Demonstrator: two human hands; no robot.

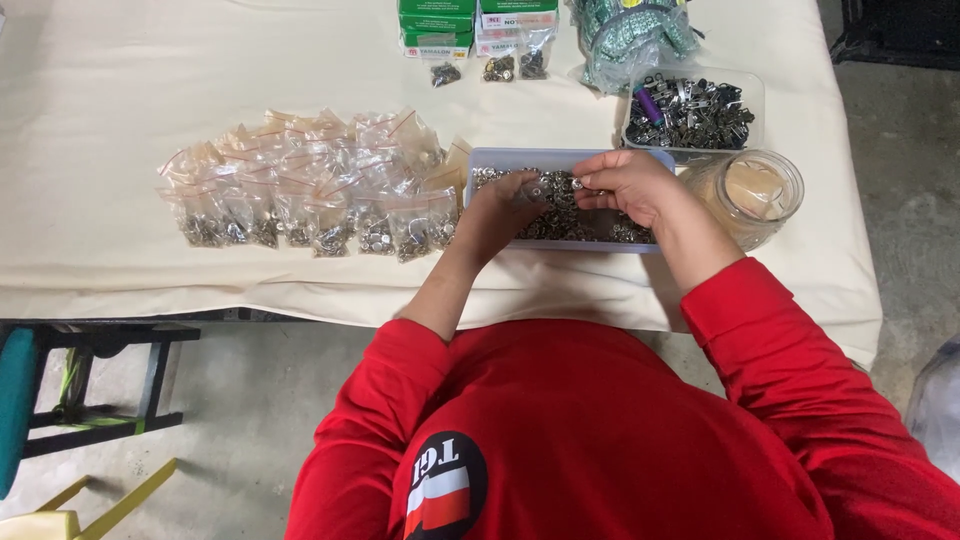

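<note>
Over the shallow grey tray [480,158] near the table's front edge, both hands meet above a heap of small silver metal snaps [585,222]. The left hand [503,212] looks closed around a small clear bag [530,190], though the bag is hard to see. The right hand [625,185] pinches something tiny and shiny between its fingertips [583,186], most likely one snap, right beside the bag. To do this bit well, it seems best to keep both hands low over the tray, so any snap that slips falls back into the heap, and to hold the bag's mouth wide. Left of the tray lies a big bunch of filled little bags [310,185], each with silver bits at the bottom. On the right stands a clear jar [765,190], and behind it a clear tub of dark metal clips [690,112]. Green and white boxes [475,25] sit at the far edge, cut off at the top. All rest on a cream cloth [110,90]. The fingers hide how full the bag is, and the snaps are too small to tell apart.
</note>
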